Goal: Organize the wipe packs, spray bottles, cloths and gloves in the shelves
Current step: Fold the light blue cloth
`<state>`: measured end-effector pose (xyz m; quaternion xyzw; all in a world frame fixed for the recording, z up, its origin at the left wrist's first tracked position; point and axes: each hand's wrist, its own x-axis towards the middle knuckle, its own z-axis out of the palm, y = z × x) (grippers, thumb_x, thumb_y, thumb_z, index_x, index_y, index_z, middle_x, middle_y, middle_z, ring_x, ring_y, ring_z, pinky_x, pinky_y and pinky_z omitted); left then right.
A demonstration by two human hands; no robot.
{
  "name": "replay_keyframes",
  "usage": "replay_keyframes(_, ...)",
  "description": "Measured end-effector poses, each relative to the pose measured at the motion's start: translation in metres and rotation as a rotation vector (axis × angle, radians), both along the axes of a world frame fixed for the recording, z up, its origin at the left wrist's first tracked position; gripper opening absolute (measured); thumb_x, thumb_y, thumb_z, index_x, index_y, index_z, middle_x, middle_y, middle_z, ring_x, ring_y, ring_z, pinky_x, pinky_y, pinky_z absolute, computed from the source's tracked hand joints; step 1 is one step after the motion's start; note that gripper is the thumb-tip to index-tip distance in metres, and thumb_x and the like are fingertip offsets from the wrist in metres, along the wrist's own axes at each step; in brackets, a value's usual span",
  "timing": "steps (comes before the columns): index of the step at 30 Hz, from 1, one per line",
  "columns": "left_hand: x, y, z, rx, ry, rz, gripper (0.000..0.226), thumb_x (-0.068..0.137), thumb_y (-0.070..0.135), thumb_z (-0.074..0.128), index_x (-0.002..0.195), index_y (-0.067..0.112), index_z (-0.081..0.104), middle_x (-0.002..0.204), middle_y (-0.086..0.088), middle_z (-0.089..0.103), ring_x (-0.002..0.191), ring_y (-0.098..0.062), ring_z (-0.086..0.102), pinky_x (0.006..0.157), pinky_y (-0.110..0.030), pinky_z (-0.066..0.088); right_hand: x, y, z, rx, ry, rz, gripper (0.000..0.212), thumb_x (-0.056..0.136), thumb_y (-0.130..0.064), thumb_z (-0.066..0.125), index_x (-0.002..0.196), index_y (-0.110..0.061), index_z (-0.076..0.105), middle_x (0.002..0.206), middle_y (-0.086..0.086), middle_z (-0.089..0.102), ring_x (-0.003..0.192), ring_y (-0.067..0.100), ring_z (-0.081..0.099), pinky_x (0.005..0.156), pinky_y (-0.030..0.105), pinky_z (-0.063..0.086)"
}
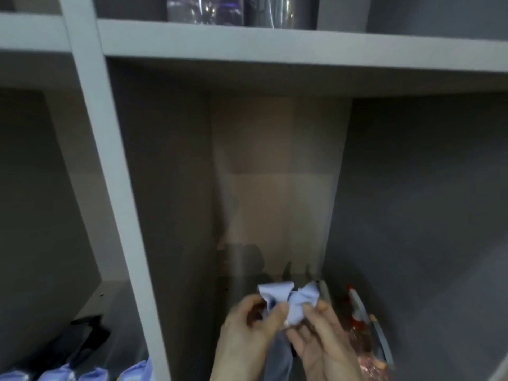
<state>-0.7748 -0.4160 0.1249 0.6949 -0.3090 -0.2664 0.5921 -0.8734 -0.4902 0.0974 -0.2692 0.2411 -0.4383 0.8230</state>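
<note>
In the head view, at six o'clock, the left hand (247, 325) pinches a crumpled pale blue cloth (291, 301) between curled fingers and thumb; the right hand (321, 342) grips the same cloth from its four o'clock side. The cloth sits before the middle shelf compartment (275, 188); a red spray bottle (357, 317) stands at its three o'clock.

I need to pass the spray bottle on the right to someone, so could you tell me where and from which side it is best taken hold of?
Probably by the neck just under the red-and-white trigger head, coming from the front and above. The spray bottle stands upright at the front right of the compartment, its head is its top and nearest part, and the grey side panel closes off its right. Both hands, left hand and right hand, are busy with the blue cloth.
</note>
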Motion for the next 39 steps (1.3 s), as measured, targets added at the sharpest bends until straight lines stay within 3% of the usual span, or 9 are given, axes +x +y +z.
replay_keyframes(3,0.002,-0.005,0.005,-0.112,-0.019,-0.052,0.022,0.061,0.032,0.078,0.074,0.049,0.073,0.079,0.01,0.075,0.081,-0.004,0.069,0.077,-0.018,0.053,0.0,-0.001,0.005,-0.139,0.176,-0.108,0.01,0.088,0.008,0.054,0.093,0.001,0.058,0.086,0.019,0.066,0.077,0.027,0.064,0.047,0.026,0.057)
replay_keyframes(6,0.005,-0.008,0.007,-0.146,-0.088,-0.015,0.03,0.073,0.022,0.077,0.08,0.051,0.072,0.08,0.016,0.074,0.082,0.001,0.068,0.075,-0.019,0.052,-0.002,0.001,0.012,-0.395,0.349,-0.403,0.036,0.074,0.018,0.066,0.081,-0.014,0.051,0.074,0.015,0.058,0.054,0.012,0.059,0.044,0.015,0.049)
replay_keyframes(8,0.007,-0.011,0.008,-0.157,-0.135,0.013,0.021,0.071,0.03,0.076,0.084,0.046,0.072,0.082,0.016,0.074,0.084,0.001,0.068,0.078,-0.024,0.054,-0.004,-0.004,0.01,-0.756,0.565,-0.596,0.04,0.068,-0.004,0.082,0.084,-0.03,0.056,0.086,0.006,0.061,0.064,0.007,0.059,0.057,0.017,0.048)
replay_keyframes(12,0.007,-0.013,0.011,-0.173,-0.251,0.001,0.025,0.065,0.041,0.069,0.089,0.034,0.071,0.085,0.01,0.073,0.085,-0.004,0.068,0.082,-0.038,0.055,-0.013,-0.015,0.02,-1.371,0.928,-0.63,0.026,0.07,-0.049,0.062,0.094,-0.041,0.058,0.094,-0.024,0.052,0.09,0.002,0.048,0.077,0.02,0.039)
replay_keyframes(15,0.009,-0.013,0.015,-0.2,-0.327,-0.044,0.024,0.075,0.021,0.073,0.091,0.039,0.07,0.087,0.013,0.072,0.086,0.0,0.067,0.08,-0.031,0.056,-0.015,-0.018,0.035,-1.329,0.944,-0.566,0.019,0.069,-0.04,0.07,0.083,-0.036,0.058,0.085,-0.028,0.055,0.082,0.0,0.052,0.067,0.011,0.039)
replay_keyframes(20,0.016,-0.01,0.021,-0.146,-0.42,-0.146,0.03,0.08,0.014,0.068,0.095,0.039,0.066,0.095,0.011,0.069,0.089,0.003,0.064,0.079,-0.021,0.052,-0.018,-0.024,0.038,-1.252,0.973,-0.575,0.013,0.076,-0.028,0.071,0.069,-0.03,0.06,0.077,-0.014,0.057,0.071,0.008,0.055,0.06,0.019,0.04)
replay_keyframes(27,0.011,-0.012,0.026,0.024,-0.503,-0.112,0.037,0.066,0.034,0.047,0.096,0.023,0.065,0.091,0.003,0.067,0.087,-0.017,0.062,0.075,-0.034,0.052,-0.017,-0.015,0.037,-0.704,0.49,-0.375,0.024,0.087,0.0,0.06,0.067,-0.013,0.061,0.044,-0.006,0.052,0.039,0.001,0.043,0.041,0.009,0.032)
replay_keyframes(33,0.008,-0.012,0.019,-0.064,0.029,-0.15,0.021,0.088,0.009,0.056,0.075,0.011,0.072,0.068,0.004,0.068,0.068,-0.006,0.058,0.063,-0.02,0.044,-0.011,-0.01,0.024,-0.547,0.361,-0.24,0.018,0.089,-0.008,0.059,0.072,-0.012,0.064,0.067,0.008,0.068,0.071,0.018,0.06,0.071,0.031,0.045)
replay_keyframes(39,0.008,-0.009,0.014,-0.163,0.286,-0.04,0.027,0.09,0.015,0.06,0.093,-0.011,0.066,0.078,-0.017,0.061,0.075,-0.021,0.054,0.063,-0.026,0.042,-0.015,0.006,0.02,-0.729,0.423,-0.34,0.015,0.083,-0.005,0.068,0.078,-0.017,0.06,0.069,-0.004,0.065,0.067,0.006,0.059,0.063,0.012,0.045)
